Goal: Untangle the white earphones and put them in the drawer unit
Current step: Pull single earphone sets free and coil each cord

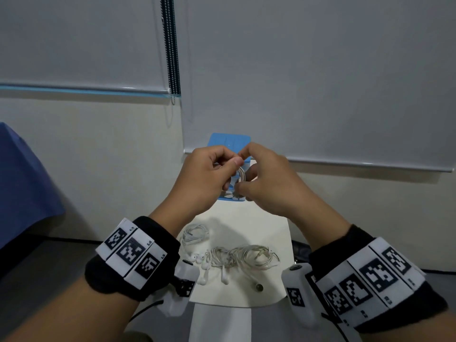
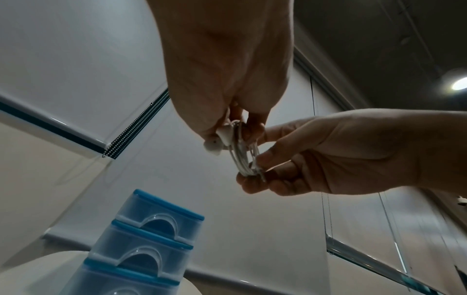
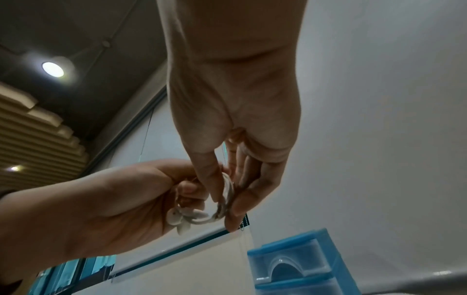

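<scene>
**Both hands on one coil, above the drawers**

Wristbands (image 1: 130,253) nearest. Left hand (image 1: 204,176) and right hand (image 1: 269,178) each pinch coiled earphones (image 2: 240,151) above the drawers (image 2: 156,235). Tangled earphones (image 1: 237,260) lie nearer. Keep loops flat; free one hand to open a drawer.

the left wristband (image 1: 132,253) carries square coded markers with small edge characters, too small to read reliably. the right wristband (image 1: 370,277) bears similar markers; no legible words appear.

Drawer unit (image 1: 229,141) mostly hidden behind hands; coiled earphones (image 1: 240,175) largely covered by fingers.
</scene>
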Demonstrator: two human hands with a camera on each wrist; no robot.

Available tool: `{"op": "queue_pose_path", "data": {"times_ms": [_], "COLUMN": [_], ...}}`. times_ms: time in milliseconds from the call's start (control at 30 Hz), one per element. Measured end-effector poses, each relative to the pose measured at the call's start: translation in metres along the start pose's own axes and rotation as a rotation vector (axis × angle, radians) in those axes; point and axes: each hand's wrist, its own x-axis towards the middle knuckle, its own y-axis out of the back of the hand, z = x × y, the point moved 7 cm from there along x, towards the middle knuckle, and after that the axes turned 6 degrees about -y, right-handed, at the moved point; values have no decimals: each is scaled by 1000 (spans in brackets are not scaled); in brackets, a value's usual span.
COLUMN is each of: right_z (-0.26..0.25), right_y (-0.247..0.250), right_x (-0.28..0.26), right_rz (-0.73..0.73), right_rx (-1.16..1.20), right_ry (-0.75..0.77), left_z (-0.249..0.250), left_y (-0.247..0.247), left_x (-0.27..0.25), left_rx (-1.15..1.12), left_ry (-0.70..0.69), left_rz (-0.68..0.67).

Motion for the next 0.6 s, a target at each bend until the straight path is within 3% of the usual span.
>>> {"op": "queue_pose_path", "data": {"times_ms": [167, 400, 600], "right_z": [7, -12, -20], "right_y": [-5, 2, 16], "right_x": [-2, -7, -7], "right_rz": [-71, -124, -89], "right_rx": [92, -373, -524], "right_ry": [-52, 79, 203], "left_z": [3, -8, -14], "left_y": [-2, 0, -2], "left_x": [1, 1, -4], "left_rx": [6, 251, 262], "left_ry": [-2, -27, 77], "left_rz": [-17, -144, -288]}}
